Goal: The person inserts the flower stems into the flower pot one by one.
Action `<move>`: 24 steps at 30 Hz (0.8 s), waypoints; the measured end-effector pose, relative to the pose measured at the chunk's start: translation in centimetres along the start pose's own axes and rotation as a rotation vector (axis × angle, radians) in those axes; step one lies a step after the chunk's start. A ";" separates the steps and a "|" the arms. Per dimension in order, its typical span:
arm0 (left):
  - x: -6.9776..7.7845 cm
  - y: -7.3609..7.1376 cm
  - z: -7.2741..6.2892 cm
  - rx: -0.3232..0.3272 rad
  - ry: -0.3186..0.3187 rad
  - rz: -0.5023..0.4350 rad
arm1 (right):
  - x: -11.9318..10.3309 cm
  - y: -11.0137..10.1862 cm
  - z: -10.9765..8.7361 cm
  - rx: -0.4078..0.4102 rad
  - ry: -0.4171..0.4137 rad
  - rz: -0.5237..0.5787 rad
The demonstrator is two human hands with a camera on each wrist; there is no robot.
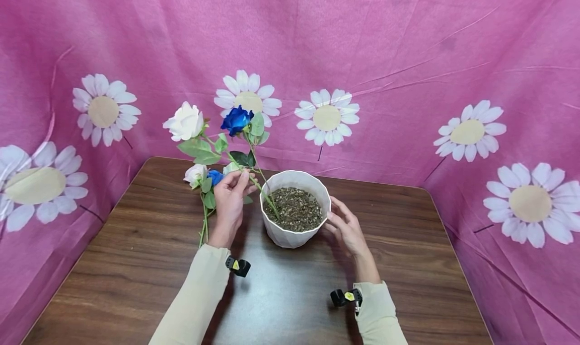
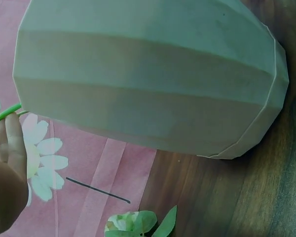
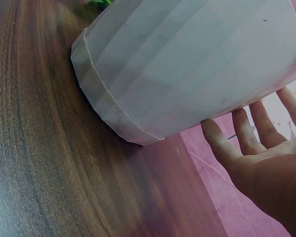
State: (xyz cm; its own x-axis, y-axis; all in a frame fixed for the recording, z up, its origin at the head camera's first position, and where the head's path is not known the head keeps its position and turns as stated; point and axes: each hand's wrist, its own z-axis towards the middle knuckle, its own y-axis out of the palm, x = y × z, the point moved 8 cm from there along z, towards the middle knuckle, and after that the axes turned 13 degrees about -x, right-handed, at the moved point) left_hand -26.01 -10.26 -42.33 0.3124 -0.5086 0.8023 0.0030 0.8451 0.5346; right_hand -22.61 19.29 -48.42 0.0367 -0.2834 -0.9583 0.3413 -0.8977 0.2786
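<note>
My left hand point(image 1: 230, 201) pinches the green stem of a white rose point(image 1: 185, 122) between thumb and fingers, just left of the pot's rim. The stem slants down over the rim into the dark soil point(image 1: 296, 209) of a white faceted pot point(image 1: 290, 238). Beside it, a blue rose point(image 1: 237, 120) stands with its thin stem also running into the pot. My right hand point(image 1: 348, 230) touches the pot's right side with spread, fairly straight fingers; the right wrist view shows its fingertips point(image 3: 240, 116) along the white wall. In the left wrist view, the left hand point(image 2: 9, 163) is partly cut off.
More roses lie on the wooden table point(image 1: 399, 264) left of the pot, including a pale pink one point(image 1: 196, 175) and a blue one point(image 1: 215, 177), partly hidden behind the left hand. A pink curtain point(image 1: 385, 43) printed with large daisies hangs around the table's back and sides.
</note>
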 end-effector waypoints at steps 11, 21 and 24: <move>-0.3 -0.4 0.2 -0.010 -0.004 0.012 | 0.0 -0.1 0.0 -0.008 -0.011 0.004; -0.2 -0.1 0.1 -0.030 0.000 0.165 | 0.2 -0.4 0.1 -0.004 -0.011 0.000; -0.4 -0.2 0.1 -0.024 -0.004 0.213 | 0.2 -0.3 0.2 -0.009 -0.010 -0.001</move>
State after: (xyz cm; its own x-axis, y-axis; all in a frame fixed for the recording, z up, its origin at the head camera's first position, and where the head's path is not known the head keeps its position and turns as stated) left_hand -26.18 -10.27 -42.75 0.3042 -0.3190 0.8976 -0.0401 0.9371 0.3467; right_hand -22.86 19.43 -48.72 0.0269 -0.2863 -0.9578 0.3498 -0.8949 0.2773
